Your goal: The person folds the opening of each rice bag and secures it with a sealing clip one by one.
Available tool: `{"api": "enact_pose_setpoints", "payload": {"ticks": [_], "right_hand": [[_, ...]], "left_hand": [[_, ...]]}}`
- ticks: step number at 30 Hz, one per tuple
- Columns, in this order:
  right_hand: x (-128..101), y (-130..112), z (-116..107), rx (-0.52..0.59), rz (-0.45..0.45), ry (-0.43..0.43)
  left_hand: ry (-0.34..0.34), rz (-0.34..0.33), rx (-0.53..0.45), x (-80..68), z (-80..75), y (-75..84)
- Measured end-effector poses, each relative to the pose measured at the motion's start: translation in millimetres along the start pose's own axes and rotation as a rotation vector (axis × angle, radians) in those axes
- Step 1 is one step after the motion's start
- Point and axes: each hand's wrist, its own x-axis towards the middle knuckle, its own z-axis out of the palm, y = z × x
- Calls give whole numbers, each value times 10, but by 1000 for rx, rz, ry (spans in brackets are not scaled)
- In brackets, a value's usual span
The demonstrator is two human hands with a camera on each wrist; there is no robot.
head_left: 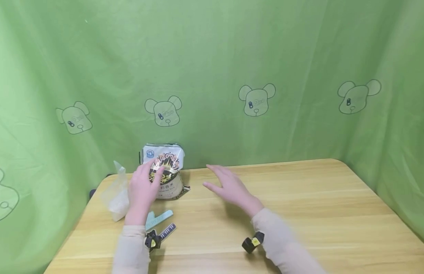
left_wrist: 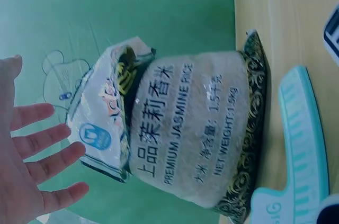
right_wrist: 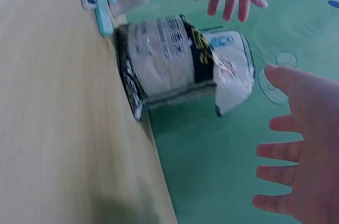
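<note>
A bag of jasmine rice [head_left: 170,187] stands upright near the table's back edge, its white top [left_wrist: 98,113] folded over. My left hand [head_left: 143,186] hovers in front of the bag's left side, fingers spread and holding nothing; in the left wrist view its fingers are apart from the bag. To the right of the bag my right hand [head_left: 230,186] is raised over the table, fingers extended, palm towards the bag. In the right wrist view a gap shows between the right hand [right_wrist: 302,150] and the rice bag [right_wrist: 164,57].
Left of the bag sits a clear plastic bag [head_left: 118,199] with whitish contents. Nearer me lie a light-blue bag clip [head_left: 160,219] and a dark clip with piano-key marks [head_left: 168,230]. A green curtain [head_left: 212,76] hangs behind the wooden table [head_left: 311,205].
</note>
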Motion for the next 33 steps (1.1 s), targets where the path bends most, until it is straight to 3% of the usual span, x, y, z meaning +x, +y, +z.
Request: {"api": "enact_pose_setpoints", "payload": {"ticks": [5,14,21,26,33], "right_hand": [[139,-142,181,116,38,11],[313,-295,472,234,80,22],[368,-402,665,337,59,8],[375,-456,745,449,51,-38],[333,-456,781,492,31,-131]], "left_hand": [[0,-43,-11,22,18,-64],[-104,-138,-9,42,95,-170],[-181,-212,-25,14,156,-269],[-241,-281,-85,24,175,-295],[-290,-316,-212,46,206,-341]]}}
